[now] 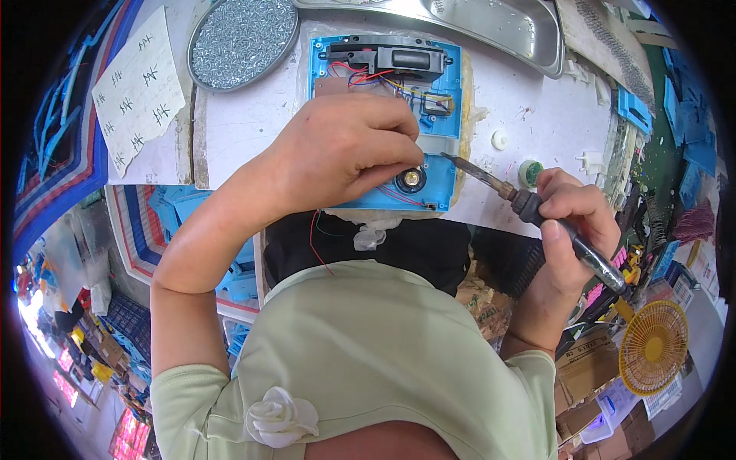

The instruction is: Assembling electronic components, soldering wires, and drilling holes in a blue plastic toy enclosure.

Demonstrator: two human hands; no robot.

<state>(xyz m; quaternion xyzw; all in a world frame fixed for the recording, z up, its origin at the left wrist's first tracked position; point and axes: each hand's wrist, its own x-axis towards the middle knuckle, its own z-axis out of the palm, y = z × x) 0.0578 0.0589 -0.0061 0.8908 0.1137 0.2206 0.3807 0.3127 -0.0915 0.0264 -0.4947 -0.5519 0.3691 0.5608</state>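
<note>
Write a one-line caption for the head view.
Left hand steadies a blue housing while right hand holds a soldering iron beside it.

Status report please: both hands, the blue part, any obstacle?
Left hand pressing on blue housing. Right hand gripping soldering iron, tip just off housing. Nothing between.

Blue plastic housing point(441, 115) lies flat on the white bench, open side up, with red, blue and yellow wires, a black module on top and a small round speaker. Soldering iron point(537, 215) angles its tip toward it.
</note>
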